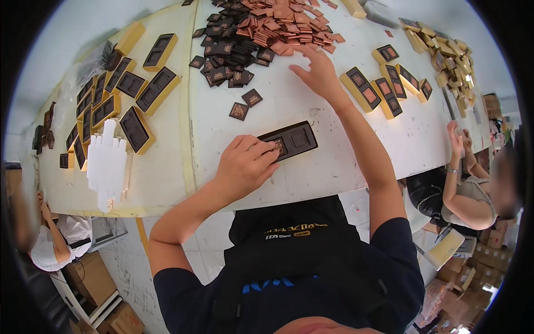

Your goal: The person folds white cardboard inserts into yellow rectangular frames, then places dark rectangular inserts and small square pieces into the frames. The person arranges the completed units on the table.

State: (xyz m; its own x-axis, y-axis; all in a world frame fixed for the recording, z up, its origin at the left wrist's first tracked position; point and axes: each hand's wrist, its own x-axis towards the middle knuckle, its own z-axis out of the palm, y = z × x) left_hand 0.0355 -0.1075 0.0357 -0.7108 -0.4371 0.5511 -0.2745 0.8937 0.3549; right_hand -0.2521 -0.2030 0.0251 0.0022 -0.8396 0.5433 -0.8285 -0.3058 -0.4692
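Open tray box [301, 137], on table [334, 175]: L hand [246, 166] over its L end, prob. to steady it; clamped or not, can't tell. R hand [317, 69], thumb & fingers apart, at copper squares [283, 25], piled w/in reach beside dark squares [222, 51].
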